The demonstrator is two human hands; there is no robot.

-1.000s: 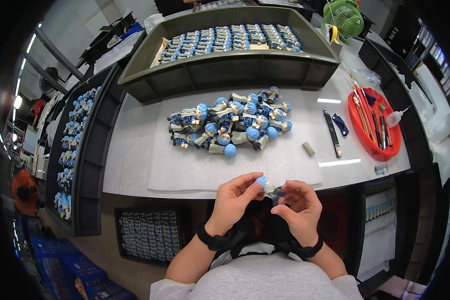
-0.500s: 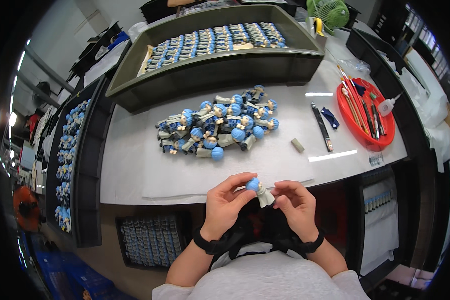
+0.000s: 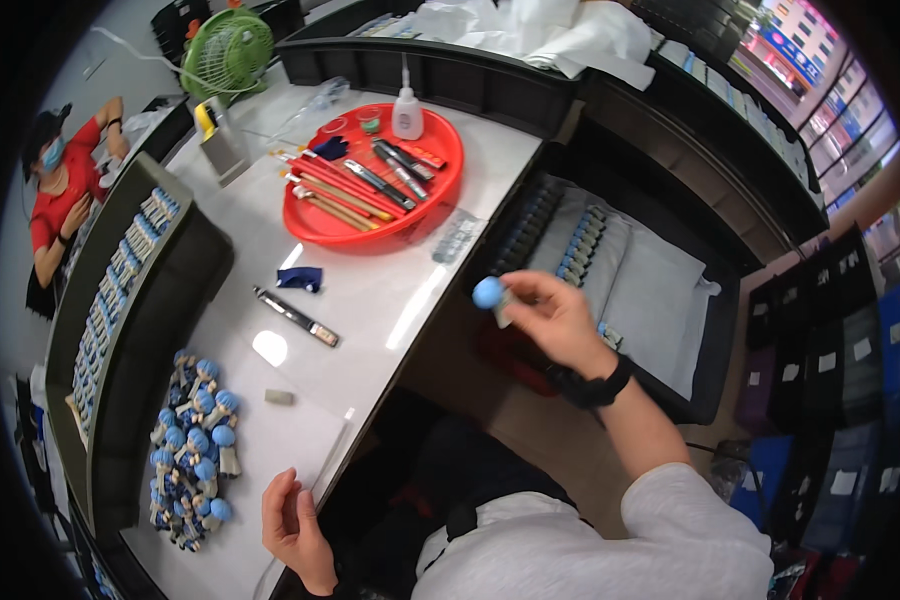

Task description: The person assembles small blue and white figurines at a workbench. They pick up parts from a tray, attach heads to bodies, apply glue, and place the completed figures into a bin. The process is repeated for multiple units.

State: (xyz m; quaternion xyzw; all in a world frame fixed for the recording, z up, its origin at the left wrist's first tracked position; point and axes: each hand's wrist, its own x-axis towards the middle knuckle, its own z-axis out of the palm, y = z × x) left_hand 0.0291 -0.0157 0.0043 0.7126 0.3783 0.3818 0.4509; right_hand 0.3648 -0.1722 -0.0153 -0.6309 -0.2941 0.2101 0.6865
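Note:
Between the fingertips of my right hand (image 3: 555,318) is a small figurine (image 3: 488,293) with a round blue head and a pale body. That hand is raised off the right side of the table, near a black crate (image 3: 700,385) lined with white sheets, where rows of similar figurines (image 3: 580,245) lie. My left hand (image 3: 295,530) hangs over the table's front edge with nothing in it, its fingers loosely bent and the thumb apart. Nearest to it is a heap of blue-haired figurines (image 3: 198,450) on the white tabletop. A grey eraser-like block (image 3: 279,397) lies beyond it.
A red oval tray (image 3: 450,190) holds brushes, pens and a white dropper bottle (image 3: 407,113). A black pen-like tool (image 3: 296,316) and a dark blue scrap (image 3: 300,279) lie nearby. An olive bin (image 3: 160,290) carries rows of figurines. Beyond it is a person in red (image 3: 60,195).
My view has turned to the right. My right hand has carried the figurine away from my left hand, out toward the black crate. The left hand has let go of it.

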